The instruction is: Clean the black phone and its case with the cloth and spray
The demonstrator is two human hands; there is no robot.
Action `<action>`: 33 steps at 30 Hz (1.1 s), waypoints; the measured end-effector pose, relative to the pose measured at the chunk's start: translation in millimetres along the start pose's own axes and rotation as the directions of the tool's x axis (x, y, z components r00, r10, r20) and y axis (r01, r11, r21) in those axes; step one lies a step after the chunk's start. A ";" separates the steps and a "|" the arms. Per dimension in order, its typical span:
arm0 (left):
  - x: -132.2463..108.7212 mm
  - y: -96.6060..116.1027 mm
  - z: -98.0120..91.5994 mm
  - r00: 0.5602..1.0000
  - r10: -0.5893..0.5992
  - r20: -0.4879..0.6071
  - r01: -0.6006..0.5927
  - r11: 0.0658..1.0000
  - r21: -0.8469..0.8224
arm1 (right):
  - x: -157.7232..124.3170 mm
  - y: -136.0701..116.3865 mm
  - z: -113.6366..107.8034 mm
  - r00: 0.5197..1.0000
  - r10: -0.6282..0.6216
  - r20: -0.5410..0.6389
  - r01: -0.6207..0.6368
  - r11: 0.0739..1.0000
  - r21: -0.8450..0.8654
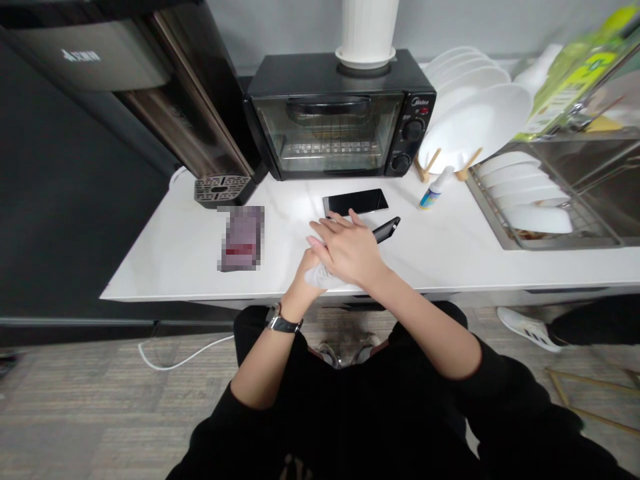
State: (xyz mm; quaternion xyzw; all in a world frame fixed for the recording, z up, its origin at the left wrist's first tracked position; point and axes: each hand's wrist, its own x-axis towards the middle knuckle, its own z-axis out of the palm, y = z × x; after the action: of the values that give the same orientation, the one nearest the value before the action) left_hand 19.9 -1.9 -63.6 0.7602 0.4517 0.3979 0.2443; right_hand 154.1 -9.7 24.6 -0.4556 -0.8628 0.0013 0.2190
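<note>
My right hand (353, 250) lies over my left hand (304, 270), above the front part of the counter. Its fingers reach across the left hand. A crumpled white tissue (324, 277) is pressed between the two hands and sticks out below the right palm. Most of the left hand's fingers are covered, so their shape cannot be made out. A dark watch (284, 321) is on the left wrist. Just beyond the hands lies a black smartphone (357, 202), and a second black phone-like object (387, 230) shows partly beside the right hand.
A toaster oven (340, 127) with a white pot (369, 30) on top stands behind. At left are a drinks dispenser (195, 100) and a blurred purple item (244, 237). Rightward stand a small bottle (434, 190), white plates (480, 120) and a sink (590, 193). Another person's shoe (527, 328) is at right.
</note>
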 end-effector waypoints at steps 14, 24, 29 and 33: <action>1.4 33.3 -11.9 0.991 0.134 0.027 -0.136 0.983 0.123 | -10.2 50.1 -6.0 0.986 0.140 -0.089 -0.146 0.988 -0.059; -2.2 30.8 -17.4 0.992 0.112 0.062 -0.112 0.994 -0.004 | -10.2 19.4 -6.7 1.000 0.006 0.019 -0.005 0.998 -0.069; 0.5 35.5 -13.9 0.994 0.098 0.044 -0.102 0.989 0.109 | -11.8 73.4 -19.0 0.987 0.159 0.012 -0.157 0.981 -0.111; 2.7 40.3 -9.9 0.995 0.096 -0.019 -0.096 0.995 0.028 | -13.2 100.2 -18.8 0.958 0.286 -0.038 -0.288 0.954 -0.085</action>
State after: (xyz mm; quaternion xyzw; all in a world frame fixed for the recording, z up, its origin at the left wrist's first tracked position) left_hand 32.4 -18.4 -27.5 0.7802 0.4224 0.4109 0.2098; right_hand 246.4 34.9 16.4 -0.5853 -0.7839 -0.0117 0.2067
